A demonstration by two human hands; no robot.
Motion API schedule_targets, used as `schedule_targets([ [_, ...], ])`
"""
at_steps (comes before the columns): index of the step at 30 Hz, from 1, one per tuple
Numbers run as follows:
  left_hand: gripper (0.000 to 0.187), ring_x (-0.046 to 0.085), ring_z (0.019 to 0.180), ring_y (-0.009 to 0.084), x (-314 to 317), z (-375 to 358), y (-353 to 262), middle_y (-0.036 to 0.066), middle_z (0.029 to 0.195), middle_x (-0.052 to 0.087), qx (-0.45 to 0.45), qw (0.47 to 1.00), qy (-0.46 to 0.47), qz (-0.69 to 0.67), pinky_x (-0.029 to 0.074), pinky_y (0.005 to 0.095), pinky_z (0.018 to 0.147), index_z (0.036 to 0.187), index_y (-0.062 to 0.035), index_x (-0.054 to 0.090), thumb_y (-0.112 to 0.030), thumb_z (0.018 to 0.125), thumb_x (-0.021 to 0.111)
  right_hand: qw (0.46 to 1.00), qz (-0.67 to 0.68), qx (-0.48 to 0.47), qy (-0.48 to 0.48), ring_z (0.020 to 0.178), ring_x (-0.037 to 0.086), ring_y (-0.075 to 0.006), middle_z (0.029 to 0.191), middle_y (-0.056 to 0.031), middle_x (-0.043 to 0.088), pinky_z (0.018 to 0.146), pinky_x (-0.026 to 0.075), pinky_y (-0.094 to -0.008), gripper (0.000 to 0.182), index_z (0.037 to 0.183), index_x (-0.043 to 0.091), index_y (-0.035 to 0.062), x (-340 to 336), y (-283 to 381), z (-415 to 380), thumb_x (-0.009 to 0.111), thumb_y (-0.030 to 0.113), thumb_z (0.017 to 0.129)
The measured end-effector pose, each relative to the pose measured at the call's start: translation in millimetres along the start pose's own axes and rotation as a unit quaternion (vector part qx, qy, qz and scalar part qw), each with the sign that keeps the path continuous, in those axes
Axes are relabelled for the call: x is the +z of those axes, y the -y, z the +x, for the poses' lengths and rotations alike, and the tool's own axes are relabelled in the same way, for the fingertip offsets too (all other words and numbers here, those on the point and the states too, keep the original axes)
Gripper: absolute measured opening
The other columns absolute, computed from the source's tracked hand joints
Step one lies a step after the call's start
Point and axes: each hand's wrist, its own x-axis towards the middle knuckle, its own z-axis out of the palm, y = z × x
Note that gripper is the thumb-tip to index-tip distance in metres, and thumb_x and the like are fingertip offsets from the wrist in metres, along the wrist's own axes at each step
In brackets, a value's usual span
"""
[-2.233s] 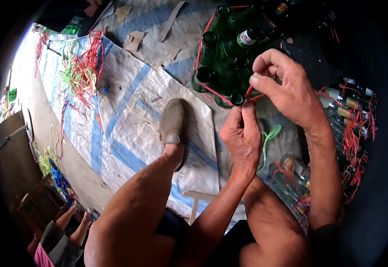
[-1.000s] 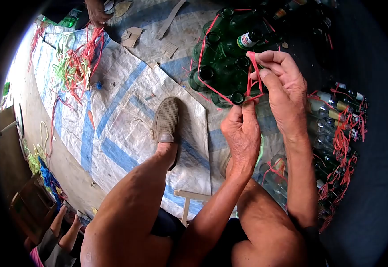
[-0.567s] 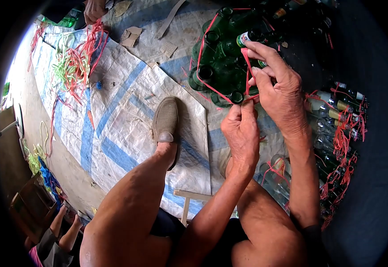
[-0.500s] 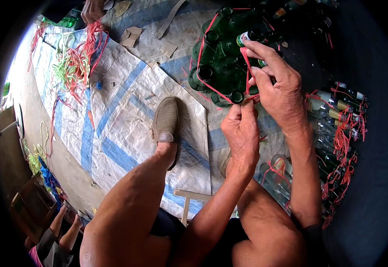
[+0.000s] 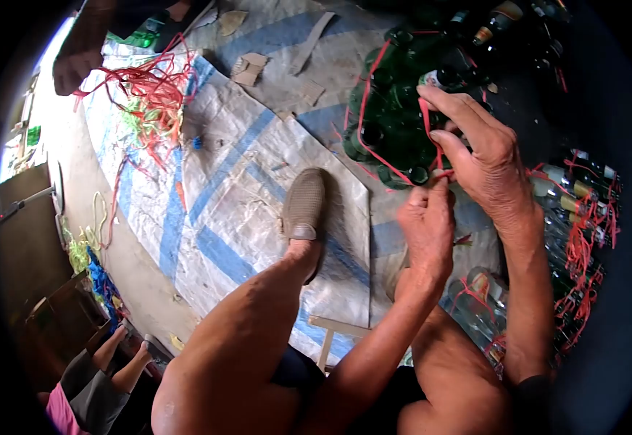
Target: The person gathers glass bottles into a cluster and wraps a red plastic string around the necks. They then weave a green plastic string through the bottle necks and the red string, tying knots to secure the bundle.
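Note:
A cluster of dark green glass bottles [image 5: 397,109] stands with red plastic string [image 5: 364,116] looped around its necks. My left hand [image 5: 428,225] is closed, its thumb and finger pinching the string beside the nearest bottle mouth [image 5: 418,175]. Just above and to the right, my right hand [image 5: 491,156] grips a raised strand of the same string, thumb and fingers bent around it. The strand runs from the right fingertips down to the left fingertips. Exactly how the ends cross there is too small to make out.
A co-worker's hand [image 5: 77,69] holds red strands from a tangled string pile [image 5: 153,109] on the white-and-blue sheet [image 5: 218,145]. Tied clear bottles [image 5: 479,293] lie by my right leg, with more bottles [image 5: 573,210] at far right. Cardboard scraps [image 5: 249,69] lie ahead.
The view has shifted, moving the scene right and slightly down. Both my hands keep their hold on the string. The co-worker's hand has moved left, drawing red strands sideways from the pile.

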Motion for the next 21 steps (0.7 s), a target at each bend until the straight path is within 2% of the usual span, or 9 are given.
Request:
schedule_targets([
  [9, 0.015, 0.041, 0.055, 0.0036, 3, 1, -3, -0.008, 0.071, 0.052, -0.027, 0.998, 0.027, -0.052, 0.032, 0.0230, 0.049, 0.101, -0.0088, 0.067, -0.022, 0.107, 0.062, 0.995, -0.071, -0.063, 0.033, 0.104, 0.069, -0.0347, 0.114, -0.0143, 0.072, 0.090, 0.057, -0.0410, 0.050, 0.125, 0.069, 0.0026, -4, -4, 7, 0.075, -0.009, 0.077],
  [13, 0.016, 0.042, 0.055, 0.0051, 5, 4, -4, -0.007, 0.070, 0.051, -0.030, 0.998, 0.026, -0.046, 0.032, 0.0241, 0.049, 0.093, -0.0103, 0.064, -0.020, 0.105, 0.062, 0.994, -0.075, -0.074, 0.041, 0.106, 0.067, -0.0344, 0.116, -0.0141, 0.072, 0.092, 0.057, -0.0415, 0.052, 0.126, 0.069, 0.0036, 0, -9, 7, 0.077, -0.007, 0.076],
  [18, 0.018, 0.041, 0.054, 0.0056, 2, 4, -9, -0.006, 0.071, 0.050, -0.046, 0.995, 0.028, -0.085, 0.032, 0.0241, 0.048, 0.088, -0.0135, 0.060, -0.021, 0.104, 0.064, 0.996, -0.059, -0.059, 0.043, 0.106, 0.068, -0.0368, 0.117, -0.0163, 0.071, 0.094, 0.057, -0.0422, 0.047, 0.122, 0.069, 0.0008, 11, -19, 5, 0.075, -0.008, 0.076],
  [21, 0.021, 0.039, 0.052, 0.0052, 1, 3, -5, -0.006, 0.069, 0.048, -0.044, 0.997, -0.003, -0.071, 0.032, 0.0236, 0.047, 0.086, -0.0134, 0.059, -0.022, 0.105, 0.064, 0.998, -0.037, -0.038, 0.031, 0.104, 0.067, -0.0394, 0.113, -0.0181, 0.070, 0.091, 0.057, -0.0434, 0.044, 0.121, 0.068, -0.0011, 14, -18, 5, 0.073, -0.009, 0.078],
])
